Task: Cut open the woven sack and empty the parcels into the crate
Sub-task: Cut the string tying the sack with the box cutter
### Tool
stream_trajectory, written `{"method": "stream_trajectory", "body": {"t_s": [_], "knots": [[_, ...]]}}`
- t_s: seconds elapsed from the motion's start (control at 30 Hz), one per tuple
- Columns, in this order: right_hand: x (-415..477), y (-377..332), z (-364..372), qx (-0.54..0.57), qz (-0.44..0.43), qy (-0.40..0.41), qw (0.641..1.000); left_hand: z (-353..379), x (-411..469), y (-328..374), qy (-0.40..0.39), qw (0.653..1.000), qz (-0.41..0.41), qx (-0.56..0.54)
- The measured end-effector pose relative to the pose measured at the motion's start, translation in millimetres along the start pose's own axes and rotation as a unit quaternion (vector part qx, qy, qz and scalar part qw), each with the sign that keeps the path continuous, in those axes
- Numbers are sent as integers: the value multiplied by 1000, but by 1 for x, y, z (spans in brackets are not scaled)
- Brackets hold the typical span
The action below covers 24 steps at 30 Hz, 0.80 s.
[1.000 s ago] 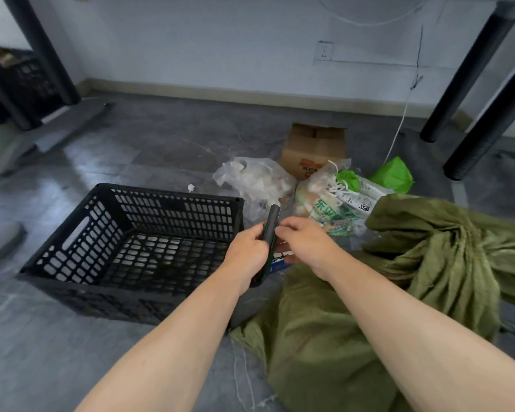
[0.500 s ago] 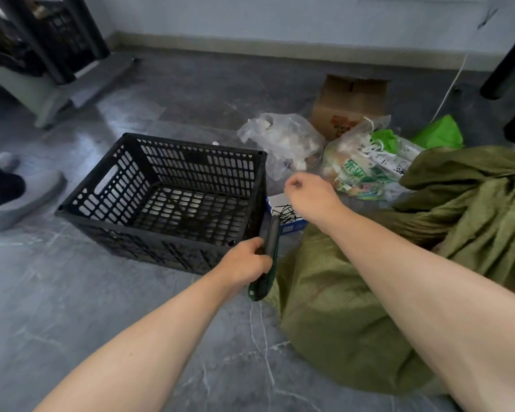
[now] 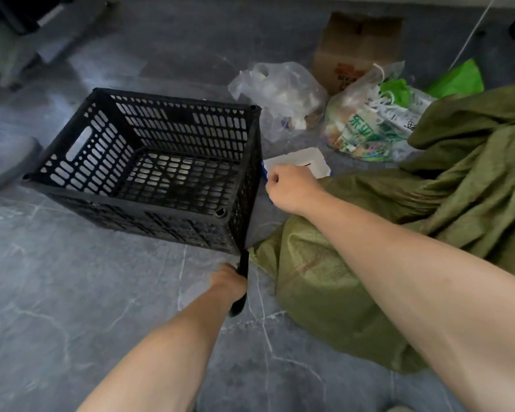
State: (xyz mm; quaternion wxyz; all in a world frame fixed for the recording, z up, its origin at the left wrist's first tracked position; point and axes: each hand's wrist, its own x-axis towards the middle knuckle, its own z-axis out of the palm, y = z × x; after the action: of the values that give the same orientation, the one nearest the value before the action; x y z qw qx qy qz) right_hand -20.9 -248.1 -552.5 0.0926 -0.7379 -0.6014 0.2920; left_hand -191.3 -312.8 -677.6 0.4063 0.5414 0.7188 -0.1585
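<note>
Left hand (image 3: 228,282): gripping a dark cutter (image 3: 243,263), fingers wrapping round the handle, hovering low over the floor (image 3: 72,292).
Cutter: sticking up out of the left fist, tip reaching the crate's near corner; green end poking out below the hand.
Right hand (image 3: 292,188): fingers curling into a fist at the parcel's near edge; cannot tell if it is gripping anything.
Sack (image 3: 318,292): green, lying crumpled under the right forearm, spreading off to the right.
Crate (image 3: 176,99): black, sitting just ahead of the left hand, left of the right hand.
Parcel (image 3: 298,160): white, lying just beyond the right knuckles, between crate and sack.
Plastic bags (image 3: 283,93): lying farther beyond the right hand.
</note>
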Motion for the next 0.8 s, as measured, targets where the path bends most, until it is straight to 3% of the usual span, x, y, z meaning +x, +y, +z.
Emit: {"method": "stream_trajectory", "body": {"t_s": [0.47,0.63,0.8], "knots": [[7,7,12,-21,12,18,1000,49,46,-12,7,995,-32,90],[2,2,6,-4,9,26,1000,43,40,-8,16,998,-41,43],[-7,-5,-5,21,-4,34,999,21,25,2,26,999,5,26]]}}
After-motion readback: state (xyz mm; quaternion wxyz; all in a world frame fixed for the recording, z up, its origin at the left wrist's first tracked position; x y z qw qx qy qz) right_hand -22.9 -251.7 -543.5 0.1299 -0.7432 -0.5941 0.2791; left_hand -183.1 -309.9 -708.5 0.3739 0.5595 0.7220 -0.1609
